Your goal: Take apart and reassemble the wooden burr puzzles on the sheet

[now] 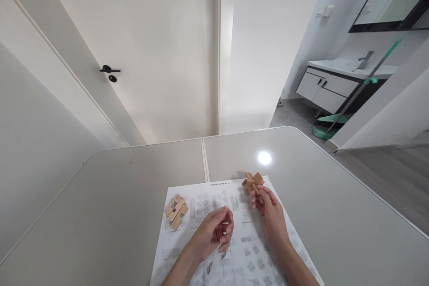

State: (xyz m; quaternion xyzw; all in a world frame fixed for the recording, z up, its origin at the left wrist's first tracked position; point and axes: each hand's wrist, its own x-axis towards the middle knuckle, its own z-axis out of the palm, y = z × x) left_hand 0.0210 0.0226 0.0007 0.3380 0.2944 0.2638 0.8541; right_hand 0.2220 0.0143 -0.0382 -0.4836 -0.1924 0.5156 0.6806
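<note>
My right hand is closed in a pinch on a small wooden puzzle piece at the sheet's upper right corner. That piece lies against a jumbled pile of similar wooden puzzle pieces. My left hand hovers over the middle of the paper, its fingers loosely curled with a gap inside and nothing visible in them. Left of it, several notched wooden pieces lie close together on the paper. Under both hands is a large white sheet printed with small diagrams; its fine print is too blurred to read.
The grey table has a seam across it and a bright light reflection near its far edge. Beyond stands a white door with a black handle. At right are a sink cabinet and a green dustpan.
</note>
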